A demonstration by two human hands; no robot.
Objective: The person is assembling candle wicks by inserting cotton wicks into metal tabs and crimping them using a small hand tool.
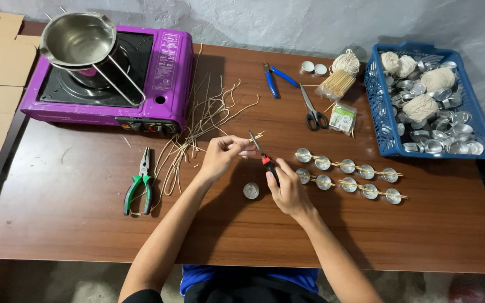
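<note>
The left hand (pixel 220 154) pinches a thin pale wick (pixel 258 135) above the counter (pixel 74 213), while the right hand (pixel 288 188) grips red-handled pliers (pixel 260 152) whose tip meets the wick between both hands. A small metal cup (pixel 251 191) sits on the counter just below them.

head cam | steep downward look, from above near edge of brown wooden table (pixel 74 224) | faces white wall | arm's-length close | single view

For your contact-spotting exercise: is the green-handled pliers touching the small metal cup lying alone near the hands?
Apart. The head view shows bare tabletop between the green-handled pliers and the lone metal cup.
</note>
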